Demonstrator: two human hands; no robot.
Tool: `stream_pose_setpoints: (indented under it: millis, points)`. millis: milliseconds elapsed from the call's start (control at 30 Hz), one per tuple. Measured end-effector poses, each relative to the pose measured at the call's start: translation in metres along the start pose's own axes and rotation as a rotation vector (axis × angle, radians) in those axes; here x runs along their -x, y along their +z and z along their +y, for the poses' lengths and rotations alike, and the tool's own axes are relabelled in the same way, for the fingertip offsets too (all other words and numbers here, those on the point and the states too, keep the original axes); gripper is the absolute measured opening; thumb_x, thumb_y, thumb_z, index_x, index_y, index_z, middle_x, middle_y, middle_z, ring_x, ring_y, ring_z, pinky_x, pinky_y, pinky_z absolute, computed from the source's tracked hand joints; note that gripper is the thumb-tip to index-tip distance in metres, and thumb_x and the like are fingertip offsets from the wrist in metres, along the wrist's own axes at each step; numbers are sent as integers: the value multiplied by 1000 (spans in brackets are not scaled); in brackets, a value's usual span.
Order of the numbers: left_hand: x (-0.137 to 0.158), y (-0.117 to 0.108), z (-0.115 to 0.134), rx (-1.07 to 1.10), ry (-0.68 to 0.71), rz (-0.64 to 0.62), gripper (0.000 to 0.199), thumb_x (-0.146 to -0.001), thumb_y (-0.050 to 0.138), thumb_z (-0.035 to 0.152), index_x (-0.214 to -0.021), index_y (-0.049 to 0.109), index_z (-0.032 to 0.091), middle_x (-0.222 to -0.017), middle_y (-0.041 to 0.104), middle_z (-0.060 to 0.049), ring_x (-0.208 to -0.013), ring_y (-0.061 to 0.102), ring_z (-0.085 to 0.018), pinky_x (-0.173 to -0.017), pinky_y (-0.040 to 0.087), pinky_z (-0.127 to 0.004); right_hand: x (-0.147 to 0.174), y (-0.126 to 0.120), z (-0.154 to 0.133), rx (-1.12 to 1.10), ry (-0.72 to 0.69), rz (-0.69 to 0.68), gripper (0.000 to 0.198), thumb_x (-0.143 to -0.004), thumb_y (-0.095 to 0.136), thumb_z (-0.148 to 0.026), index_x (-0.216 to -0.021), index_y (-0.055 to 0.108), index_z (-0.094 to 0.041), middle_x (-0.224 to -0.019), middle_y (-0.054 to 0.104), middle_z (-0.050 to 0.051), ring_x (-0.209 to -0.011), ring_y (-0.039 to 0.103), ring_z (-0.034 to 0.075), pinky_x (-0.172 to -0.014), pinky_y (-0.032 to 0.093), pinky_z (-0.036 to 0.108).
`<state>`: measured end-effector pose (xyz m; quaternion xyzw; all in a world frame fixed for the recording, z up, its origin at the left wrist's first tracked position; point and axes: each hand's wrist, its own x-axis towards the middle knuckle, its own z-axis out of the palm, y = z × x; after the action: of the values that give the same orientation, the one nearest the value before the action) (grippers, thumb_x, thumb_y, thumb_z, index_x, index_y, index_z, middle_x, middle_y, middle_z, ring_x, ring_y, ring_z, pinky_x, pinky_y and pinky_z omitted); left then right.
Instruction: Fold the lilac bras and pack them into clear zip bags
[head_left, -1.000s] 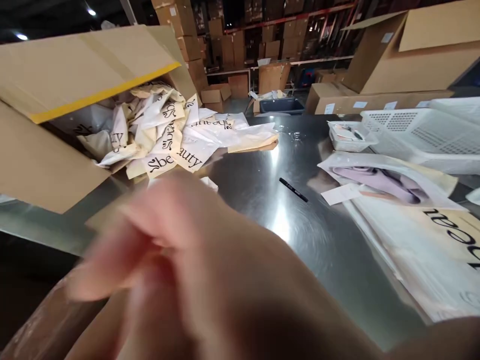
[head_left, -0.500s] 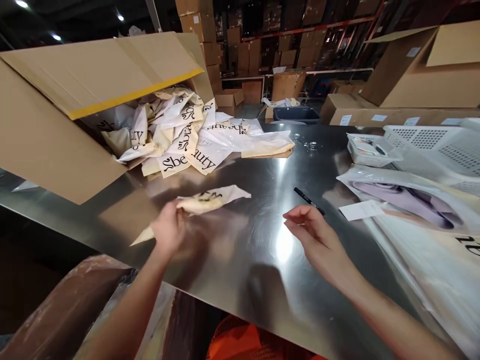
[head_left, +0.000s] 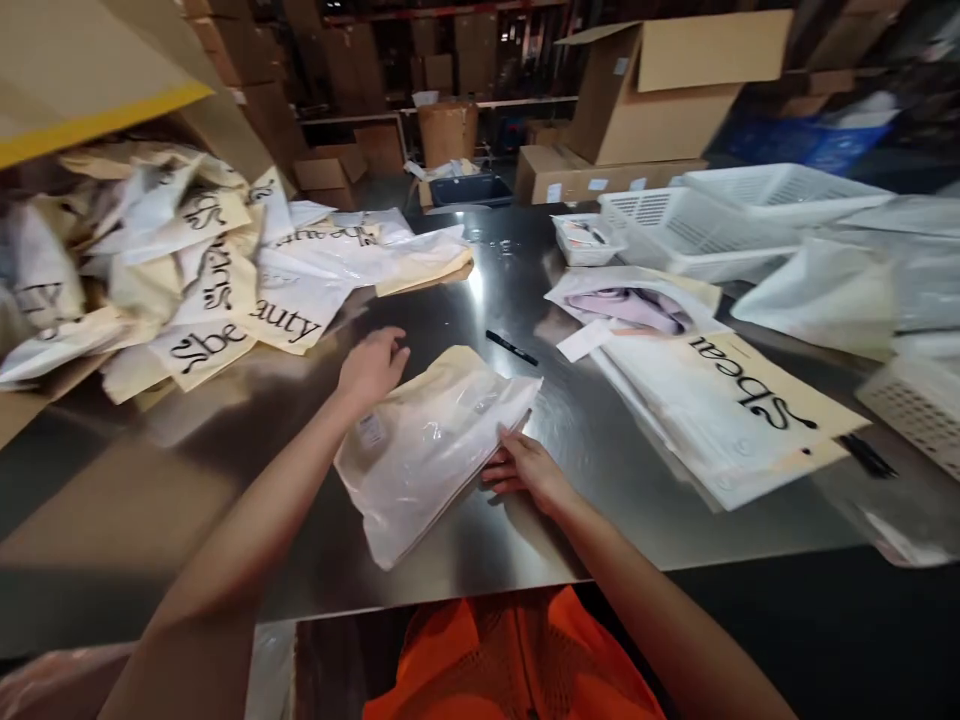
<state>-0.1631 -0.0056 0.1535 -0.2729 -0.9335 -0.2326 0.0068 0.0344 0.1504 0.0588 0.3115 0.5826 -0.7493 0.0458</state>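
Note:
A translucent plastic packaging bag (head_left: 435, 430) with a small label lies slanted on the metal table in front of me. My right hand (head_left: 529, 468) grips its right edge, thumb on top and fingers underneath. At the bag's upper left corner is my left hand (head_left: 373, 368), its fingers loosely bent and apart, holding nothing. A black marker pen (head_left: 511, 347) rests just beyond the bag. To the right, a bag with lilac fabric (head_left: 626, 305) lies above a stack of printed bags (head_left: 705, 400), with a white card (head_left: 585, 340) at its edge.
Printed bags (head_left: 217, 270) spill from a large cardboard box (head_left: 97, 60) at the left. White plastic baskets (head_left: 675, 235) and a small white tray (head_left: 589, 240) stand at the back right. Another open carton (head_left: 675, 110) is beyond the table, near a dark bin (head_left: 470, 190).
The bag has gone from my left hand's hold to lying on the table, turned over. My right hand has taken its edge. The view has swung right.

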Motion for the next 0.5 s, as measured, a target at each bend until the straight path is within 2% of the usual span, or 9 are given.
stream_pose_setpoints:
  millis: [67, 133, 167, 233, 267, 333, 400, 433, 500]
  points:
    - [30, 21, 22, 58, 130, -111, 27, -89, 51, 29, -111, 64, 17, -99, 68, -8, -88, 63, -21, -85, 45, -32, 2, -26, 4, 119, 46, 15, 49, -89, 54, -62, -85, 63, -14, -79, 70, 12, -60, 68, 22, -46, 54, 29]
    - [71, 38, 41, 150, 240, -234, 21, -92, 49, 32, -96, 66, 21, -91, 69, -3, -81, 62, -18, -79, 45, -29, 2, -52, 0, 238, 22, 108, 49, -90, 54, -60, -82, 64, -13, -73, 69, 11, -56, 66, 19, -45, 50, 26]
    - [92, 46, 49, 274, 257, -318, 22, -92, 49, 34, -93, 66, 21, -88, 68, -2, -80, 61, -18, -76, 44, -29, -1, -65, -4, 274, -13, 179, 47, -91, 53, -58, -83, 64, -13, -69, 68, 9, -55, 65, 17, -46, 48, 23]
    - [130, 67, 64, 520, 203, -507, 24, -90, 53, 38, -82, 67, 20, -78, 66, -2, -73, 58, -16, -67, 40, -27, -13, -86, -18, 328, -82, 292, 45, -95, 48, -56, -90, 65, -15, -67, 66, 5, -54, 63, 13, -49, 46, 20]
    - [144, 79, 70, 684, 100, -592, 24, -87, 58, 39, -77, 66, 19, -73, 64, -2, -69, 56, -15, -63, 37, -26, -22, -94, -26, 346, -104, 313, 44, -96, 46, -55, -92, 65, -16, -67, 65, 4, -53, 62, 12, -50, 45, 20]
    - [163, 106, 80, 1064, -250, -731, 30, -76, 72, 44, -69, 65, 16, -62, 60, -2, -58, 53, -14, -55, 32, -24, -39, -103, -42, 387, -123, 282, 42, -95, 48, -51, -83, 64, -15, -61, 62, 2, -47, 57, 11, -47, 40, 21]
    - [170, 129, 89, 1342, -577, -764, 42, -63, 80, 54, -67, 61, 16, -55, 56, -1, -48, 50, -13, -46, 27, -24, -49, -105, -54, 422, -143, 196, 38, -93, 53, -40, -65, 59, -14, -53, 54, -1, -41, 49, 8, -45, 34, 20]
    - [169, 138, 94, 1420, -671, -743, 48, -59, 80, 59, -67, 58, 18, -53, 53, 1, -45, 48, -12, -44, 25, -24, -48, -104, -57, 435, -159, 145, 36, -90, 55, -32, -59, 55, -14, -51, 50, -2, -39, 45, 6, -45, 32, 20]
    - [165, 150, 104, 1487, -728, -667, 53, -56, 79, 65, -67, 53, 20, -52, 48, 4, -43, 44, -10, -43, 28, -23, -35, -98, -54, 448, -193, 45, 34, -85, 54, -22, -53, 48, -15, -49, 44, -4, -40, 40, 5, -46, 30, 19]
